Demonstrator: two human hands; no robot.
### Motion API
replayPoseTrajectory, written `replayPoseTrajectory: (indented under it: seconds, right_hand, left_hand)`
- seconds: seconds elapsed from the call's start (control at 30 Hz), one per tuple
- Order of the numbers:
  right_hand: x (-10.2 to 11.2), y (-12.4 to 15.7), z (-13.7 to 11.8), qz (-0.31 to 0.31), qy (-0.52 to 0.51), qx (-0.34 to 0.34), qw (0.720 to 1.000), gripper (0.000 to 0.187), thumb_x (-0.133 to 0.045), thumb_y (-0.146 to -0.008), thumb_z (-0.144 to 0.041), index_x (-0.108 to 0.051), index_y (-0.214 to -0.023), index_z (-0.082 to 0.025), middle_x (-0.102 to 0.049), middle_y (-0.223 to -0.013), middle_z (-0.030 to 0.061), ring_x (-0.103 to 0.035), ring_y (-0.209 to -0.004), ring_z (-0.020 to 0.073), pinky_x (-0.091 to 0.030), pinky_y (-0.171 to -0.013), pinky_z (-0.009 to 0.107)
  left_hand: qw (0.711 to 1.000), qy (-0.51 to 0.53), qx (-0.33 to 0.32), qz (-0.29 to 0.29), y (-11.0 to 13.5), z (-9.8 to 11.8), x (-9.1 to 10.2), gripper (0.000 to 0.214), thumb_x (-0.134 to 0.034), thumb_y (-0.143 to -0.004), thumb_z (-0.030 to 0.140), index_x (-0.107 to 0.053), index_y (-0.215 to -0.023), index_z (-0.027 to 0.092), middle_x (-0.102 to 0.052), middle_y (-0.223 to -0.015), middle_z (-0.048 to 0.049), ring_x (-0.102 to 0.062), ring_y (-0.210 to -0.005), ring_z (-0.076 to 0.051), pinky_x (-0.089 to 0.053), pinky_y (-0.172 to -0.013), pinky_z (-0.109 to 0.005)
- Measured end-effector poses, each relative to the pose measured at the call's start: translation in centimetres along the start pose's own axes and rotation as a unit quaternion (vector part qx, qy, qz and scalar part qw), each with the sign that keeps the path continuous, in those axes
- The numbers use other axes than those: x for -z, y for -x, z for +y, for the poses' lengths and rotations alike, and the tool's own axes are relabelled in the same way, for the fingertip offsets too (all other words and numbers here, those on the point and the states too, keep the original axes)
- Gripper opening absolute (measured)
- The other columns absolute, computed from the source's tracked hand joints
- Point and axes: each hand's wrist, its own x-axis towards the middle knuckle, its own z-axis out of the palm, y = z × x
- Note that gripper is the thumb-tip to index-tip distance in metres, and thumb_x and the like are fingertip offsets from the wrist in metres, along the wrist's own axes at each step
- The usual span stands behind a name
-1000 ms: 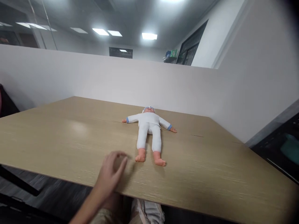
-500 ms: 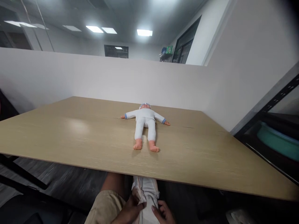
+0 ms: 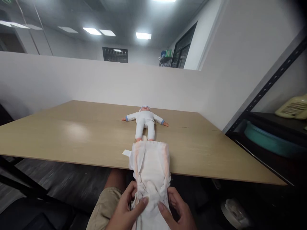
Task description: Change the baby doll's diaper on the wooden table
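An unfolded white diaper (image 3: pixel 153 163) with pale orange side edges is between my hands, its far end raised over the table's front edge. My left hand (image 3: pixel 130 206) grips its left side, thumb on the inner face. On the right side my right hand (image 3: pixel 178 207) pinches it the same way. One white fastening tab (image 3: pixel 127 153) sticks out at the far left. Beyond it a baby doll (image 3: pixel 145 123) in a white outfit with blue cuffs lies on its back, arms spread. The diaper hides the doll's feet.
The wooden table (image 3: pixel 83 143) reaches back to a low white wall (image 3: pixel 107 80). At right stands a dark shelf with a teal basin (image 3: pixel 268 139) and a pale yellow bottle (image 3: pixel 294 107). A white object (image 3: pixel 235 212) is low on the right.
Both hands have come up from below the table edge with the diaper, which is now opened out and covers the doll's feet. My view has shifted slightly to the right.
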Motion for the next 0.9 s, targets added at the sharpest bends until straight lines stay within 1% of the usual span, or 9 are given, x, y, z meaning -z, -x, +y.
replayPoseTrajectory:
  seconds: [0.1,0.27,0.43,0.5,0.57,0.63,0.73,0.83,0.9]
  right_hand:
    - [-0.6,-2.4,-0.2,-0.010,-0.007,-0.004,1.000,0.045,-0.075,-0.093,-0.064,-0.071,-0.109,-0.023,-0.076,-0.087,0.0048,-0.072,-0.084,0.0236,-0.061,-0.083,0.034]
    - [-0.9,-4.4,2.4,-0.034,0.028,-0.017,0.999,0.046,-0.072,-0.094,-0.064,-0.071,-0.113,-0.021,-0.071,-0.083,0.0018,-0.069,-0.079,0.0218,-0.059,-0.074,0.032]
    - [0.3,-4.7,4.4,0.065,0.168,0.041,0.983,0.049,-0.071,-0.095,-0.060,-0.067,-0.123,-0.020,-0.069,-0.079,0.0008,-0.067,-0.068,0.0201,-0.059,-0.067,0.034]
    - [0.6,-5.1,4.2,0.120,0.219,0.088,0.964,0.050,-0.072,-0.095,-0.056,-0.064,-0.130,-0.021,-0.075,-0.093,0.0057,-0.072,-0.078,0.0232,-0.062,-0.071,0.037]
    - [0.4,-6.1,3.2,0.143,0.268,0.142,0.942,0.048,-0.072,-0.097,-0.052,-0.063,-0.135,-0.023,-0.077,-0.110,0.0103,-0.075,-0.096,0.0275,-0.065,-0.082,0.042]
    - [-0.5,-7.6,2.0,0.110,0.312,0.188,0.925,0.045,-0.067,-0.102,-0.045,-0.061,-0.142,-0.027,-0.074,-0.130,0.0126,-0.072,-0.119,0.0302,-0.063,-0.100,0.049]
    - [-2.5,-11.0,1.3,0.008,0.370,0.229,0.900,0.053,-0.060,-0.106,-0.037,-0.053,-0.158,-0.027,-0.062,-0.158,0.0129,-0.055,-0.150,0.0315,-0.049,-0.124,0.056]
    - [-4.2,-14.2,2.3,-0.069,0.426,0.213,0.877,0.066,-0.061,-0.105,-0.040,-0.046,-0.167,-0.022,-0.048,-0.173,0.0136,-0.039,-0.163,0.0333,-0.040,-0.132,0.058]
    - [-4.7,-15.6,3.4,-0.088,0.458,0.191,0.864,0.067,-0.059,-0.106,-0.046,-0.046,-0.167,-0.021,-0.044,-0.175,0.0140,-0.036,-0.165,0.0339,-0.037,-0.133,0.059]
  left_hand:
    - [1.000,0.019,0.012,0.019,-2.0,0.0,0.5,0.051,-0.086,-0.085,0.065,-0.067,-0.104,0.022,-0.071,-0.092,-0.0024,-0.066,-0.090,-0.020,-0.053,-0.082,-0.027]
    - [0.999,-0.014,0.019,0.023,-3.5,-1.7,2.0,0.052,-0.083,-0.086,0.067,-0.065,-0.102,0.021,-0.072,-0.097,-0.0038,-0.066,-0.093,-0.022,-0.054,-0.085,-0.029]
    - [0.997,-0.066,0.010,0.039,-2.9,-3.1,3.1,0.049,-0.079,-0.092,0.062,-0.063,-0.118,0.023,-0.070,-0.103,-0.0050,-0.065,-0.101,-0.022,-0.051,-0.091,-0.031]
    - [0.994,-0.096,-0.010,0.057,-2.7,-3.5,3.4,0.047,-0.077,-0.095,0.060,-0.062,-0.121,0.024,-0.066,-0.097,-0.0027,-0.063,-0.098,-0.021,-0.050,-0.093,-0.031]
    - [0.992,-0.112,-0.019,0.054,-2.8,-4.0,3.6,0.045,-0.075,-0.097,0.058,-0.060,-0.124,0.025,-0.064,-0.096,-0.0017,-0.064,-0.099,-0.021,-0.050,-0.097,-0.032]
    - [0.991,-0.126,-0.019,0.042,-3.0,-4.5,3.8,0.045,-0.073,-0.099,0.056,-0.058,-0.127,0.026,-0.064,-0.098,-0.0017,-0.065,-0.102,-0.022,-0.050,-0.099,-0.033]
    - [0.985,-0.162,-0.026,0.045,-3.2,-5.0,4.1,0.042,-0.069,-0.102,0.055,-0.056,-0.129,0.026,-0.064,-0.101,-0.0023,-0.067,-0.105,-0.022,-0.051,-0.103,-0.034]
    - [0.968,-0.240,-0.042,0.050,-2.7,-4.4,5.0,0.040,-0.065,-0.104,0.049,-0.055,-0.136,0.026,-0.067,-0.105,-0.0042,-0.069,-0.108,-0.023,-0.053,-0.104,-0.036]
    - [0.946,-0.319,-0.057,0.010,-2.4,-3.0,6.2,0.044,-0.067,-0.103,0.041,-0.053,-0.142,0.028,-0.071,-0.110,-0.0056,-0.071,-0.107,-0.023,-0.056,-0.101,-0.035]
